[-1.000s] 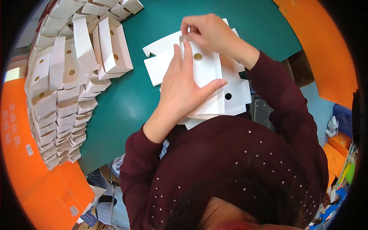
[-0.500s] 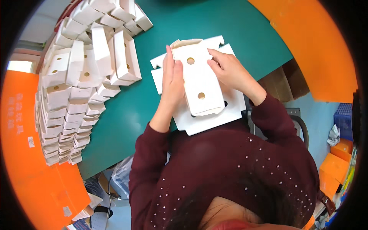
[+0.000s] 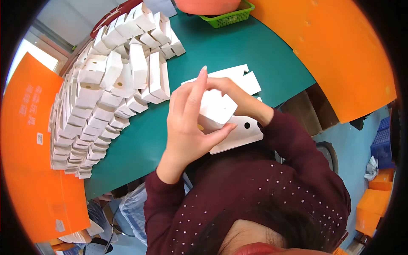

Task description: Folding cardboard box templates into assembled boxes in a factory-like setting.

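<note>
A small white cardboard box [image 3: 217, 111] is raised off the table between my two hands, tilted so that one end faces me. My left hand [image 3: 183, 121] curls round its left side, with the thumb below the near end and the forefinger pointing up. On the far side my right hand [image 3: 242, 100] grips the box, its fingers partly hidden behind it. Below lie flat white cardboard blanks [image 3: 243, 139] with round holes and notched edges, partly covered by the hands and the box.
Many folded white boxes [image 3: 91, 112] are stacked along the left of the green table [image 3: 140, 155]. A green basket [image 3: 227, 17] with a coral-coloured tub [image 3: 208, 5] stands at the far edge. Orange panels [image 3: 335, 55] rise at both sides. Brown cartons [image 3: 302, 111] sit beyond the right edge.
The box has been lifted from lying over the blanks and turned end-up toward me. My left hand has wrapped round it, and my right has moved behind it. The view has shifted.
</note>
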`<control>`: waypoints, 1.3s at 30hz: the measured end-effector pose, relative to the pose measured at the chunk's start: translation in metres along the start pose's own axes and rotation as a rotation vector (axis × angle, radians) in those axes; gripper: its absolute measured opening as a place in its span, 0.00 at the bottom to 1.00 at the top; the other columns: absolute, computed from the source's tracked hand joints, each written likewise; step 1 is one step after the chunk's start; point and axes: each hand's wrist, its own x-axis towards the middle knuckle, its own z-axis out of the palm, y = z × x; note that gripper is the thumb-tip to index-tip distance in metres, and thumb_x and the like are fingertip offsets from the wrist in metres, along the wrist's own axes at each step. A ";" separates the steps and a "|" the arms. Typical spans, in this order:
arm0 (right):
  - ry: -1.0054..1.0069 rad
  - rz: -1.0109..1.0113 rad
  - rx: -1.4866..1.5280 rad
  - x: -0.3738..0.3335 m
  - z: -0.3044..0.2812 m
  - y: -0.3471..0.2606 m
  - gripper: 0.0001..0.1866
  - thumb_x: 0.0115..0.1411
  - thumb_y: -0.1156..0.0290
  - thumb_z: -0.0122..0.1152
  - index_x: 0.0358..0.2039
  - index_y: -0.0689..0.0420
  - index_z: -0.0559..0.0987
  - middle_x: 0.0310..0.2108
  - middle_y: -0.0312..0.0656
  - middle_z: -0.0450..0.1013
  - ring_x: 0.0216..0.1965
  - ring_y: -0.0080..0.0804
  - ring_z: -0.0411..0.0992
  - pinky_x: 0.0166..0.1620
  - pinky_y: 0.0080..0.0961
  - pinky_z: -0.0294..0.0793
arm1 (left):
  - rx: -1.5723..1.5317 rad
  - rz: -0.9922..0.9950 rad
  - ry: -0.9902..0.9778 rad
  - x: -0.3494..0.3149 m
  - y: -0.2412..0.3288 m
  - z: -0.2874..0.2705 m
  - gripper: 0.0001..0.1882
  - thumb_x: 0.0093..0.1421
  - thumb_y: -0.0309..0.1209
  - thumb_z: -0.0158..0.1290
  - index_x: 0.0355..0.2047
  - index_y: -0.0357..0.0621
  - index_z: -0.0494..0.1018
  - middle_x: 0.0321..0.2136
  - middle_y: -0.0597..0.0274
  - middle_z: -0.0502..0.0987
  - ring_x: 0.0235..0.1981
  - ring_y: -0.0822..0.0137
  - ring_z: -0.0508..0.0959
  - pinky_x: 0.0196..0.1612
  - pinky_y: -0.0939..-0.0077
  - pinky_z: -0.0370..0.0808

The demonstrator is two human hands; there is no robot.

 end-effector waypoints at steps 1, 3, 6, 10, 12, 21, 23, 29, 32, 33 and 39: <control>0.111 0.137 0.097 -0.002 -0.004 -0.010 0.10 0.64 0.71 0.54 0.44 0.61 0.75 0.36 0.37 0.75 0.40 0.24 0.72 0.45 0.23 0.71 | 0.108 -0.003 0.109 -0.007 0.004 0.005 0.55 0.37 0.38 0.73 0.63 0.36 0.57 0.53 0.47 0.68 0.52 0.53 0.70 0.54 0.59 0.68; 0.244 0.308 0.333 -0.006 -0.014 -0.029 0.06 0.63 0.71 0.56 0.37 0.61 0.76 0.34 0.35 0.73 0.37 0.20 0.71 0.42 0.20 0.70 | 0.261 0.008 0.306 -0.021 0.001 0.015 0.50 0.38 0.34 0.73 0.61 0.37 0.61 0.49 0.49 0.70 0.51 0.49 0.69 0.54 0.55 0.67; 0.043 0.389 0.326 -0.017 -0.020 -0.058 0.05 0.62 0.73 0.58 0.33 0.62 0.76 0.32 0.34 0.74 0.34 0.18 0.71 0.41 0.18 0.70 | 0.309 0.020 0.363 -0.035 -0.002 0.022 0.51 0.37 0.33 0.73 0.61 0.37 0.60 0.48 0.50 0.70 0.51 0.47 0.68 0.53 0.53 0.67; -0.034 0.439 0.145 -0.014 -0.017 -0.083 0.07 0.59 0.72 0.62 0.29 0.62 0.78 0.27 0.34 0.75 0.31 0.17 0.72 0.38 0.18 0.71 | 0.317 0.028 0.357 -0.044 0.003 0.024 0.52 0.37 0.31 0.73 0.62 0.37 0.59 0.47 0.50 0.69 0.51 0.47 0.67 0.53 0.53 0.68; -0.041 0.468 0.132 -0.012 -0.017 -0.088 0.07 0.59 0.72 0.63 0.29 0.62 0.78 0.26 0.34 0.77 0.29 0.18 0.72 0.37 0.18 0.71 | 0.325 0.005 0.345 -0.048 0.006 0.022 0.52 0.36 0.30 0.73 0.62 0.37 0.59 0.48 0.50 0.68 0.52 0.47 0.66 0.53 0.53 0.68; 0.025 0.303 -0.052 -0.016 -0.004 -0.103 0.06 0.56 0.74 0.65 0.28 0.63 0.79 0.26 0.36 0.77 0.32 0.20 0.75 0.41 0.19 0.73 | 0.396 -0.112 0.353 -0.062 0.024 0.012 0.50 0.37 0.27 0.72 0.61 0.36 0.61 0.50 0.50 0.64 0.52 0.51 0.65 0.50 0.62 0.69; -0.019 0.319 0.054 -0.021 -0.006 -0.095 0.06 0.56 0.74 0.65 0.28 0.62 0.79 0.27 0.37 0.78 0.32 0.20 0.75 0.41 0.19 0.73 | 0.401 -0.129 0.342 -0.064 0.028 0.011 0.49 0.37 0.27 0.72 0.61 0.37 0.62 0.49 0.51 0.64 0.52 0.51 0.65 0.50 0.63 0.69; -0.108 0.416 0.124 -0.009 -0.013 -0.091 0.06 0.54 0.72 0.67 0.30 0.61 0.80 0.27 0.35 0.78 0.31 0.21 0.75 0.42 0.22 0.73 | 0.315 -0.166 0.221 -0.053 0.022 -0.003 0.44 0.39 0.31 0.72 0.59 0.43 0.68 0.47 0.54 0.65 0.52 0.54 0.65 0.52 0.62 0.66; -0.169 0.350 0.054 -0.003 -0.016 -0.084 0.06 0.54 0.72 0.67 0.30 0.59 0.81 0.29 0.34 0.77 0.32 0.22 0.73 0.41 0.22 0.72 | 0.286 -0.234 0.184 -0.050 0.014 -0.007 0.39 0.39 0.32 0.72 0.55 0.44 0.72 0.48 0.54 0.65 0.52 0.55 0.65 0.53 0.62 0.65; -0.194 0.287 0.049 -0.002 -0.017 -0.080 0.05 0.53 0.72 0.67 0.29 0.58 0.81 0.29 0.34 0.77 0.33 0.23 0.73 0.40 0.22 0.71 | 0.300 -0.247 0.168 -0.048 0.012 -0.008 0.38 0.39 0.32 0.71 0.54 0.44 0.74 0.47 0.54 0.66 0.52 0.55 0.65 0.53 0.61 0.65; -0.180 0.194 0.117 0.011 -0.016 -0.062 0.04 0.49 0.78 0.67 0.27 0.55 0.82 0.29 0.32 0.71 0.33 0.24 0.67 0.39 0.23 0.67 | 0.286 -0.275 0.101 -0.035 -0.002 -0.015 0.35 0.40 0.32 0.70 0.53 0.45 0.75 0.47 0.54 0.66 0.51 0.56 0.67 0.53 0.63 0.66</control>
